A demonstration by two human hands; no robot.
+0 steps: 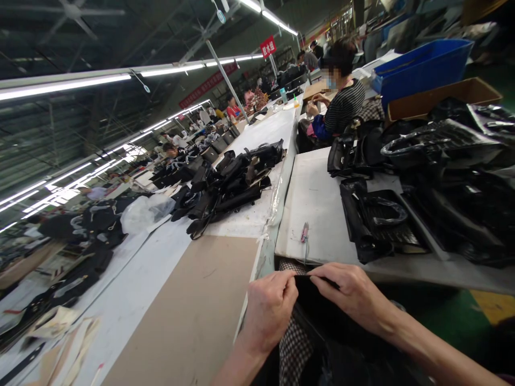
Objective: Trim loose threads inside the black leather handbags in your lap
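Note:
A black bag piece [333, 316] lies over my lap, its upper edge raised between my two hands. My left hand [271, 305] is closed on that edge, thumb and fingers pinching it. Just to the right, my right hand [350, 289] pinches the same edge, thumb beneath and fingers on top. Only a short stretch of the edge shows between them, and the lower part of the piece is too dark to make out. Beyond my hands, a small pink-handled tool [304, 232] with a cord rests on the white side table [309, 187].
Black bags [382, 220], some in clear plastic, crowd the right side. On the long table to the left lie a brown board [189, 305] and a heap of black bag pieces [237, 182]. A blue bin [422, 69] stands behind. A co-worker [341, 102] in stripes sits ahead.

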